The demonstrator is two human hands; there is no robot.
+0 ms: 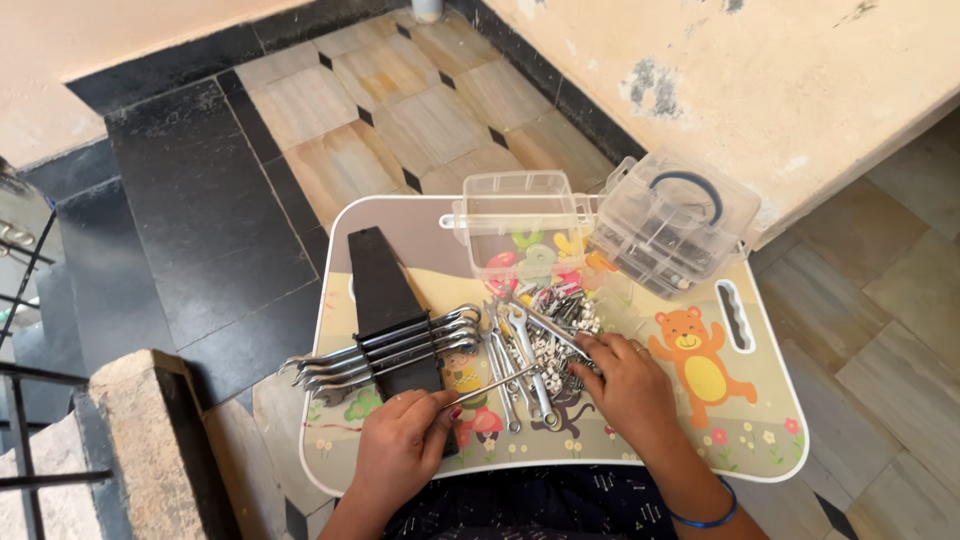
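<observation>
The person sits over a small lap table [770,440] printed with cartoon animals, set on a tiled floor [400,110]. The left hand [400,445] pinches one end of a slim spanner [495,383] between thumb and fingers, its shaft slanting up to the right over the table. The right hand [625,385] lies fingers-down on a heap of loose spanners and small metal bits [545,335] in the middle of the table, fingers curled into the pile; I cannot tell whether it grips any one piece. Left of the heap a black wedge-shaped rack [380,285] lies flat, with several spanners [385,350] slotted across it side by side, their heads jutting out past both edges. At the far edge stands a clear plastic box [515,215], open and seemingly empty, and just beside it to the right a clear compartment case [675,220] with a blue handle, tilted, its sections holding small dark parts too blurred to name.
</observation>
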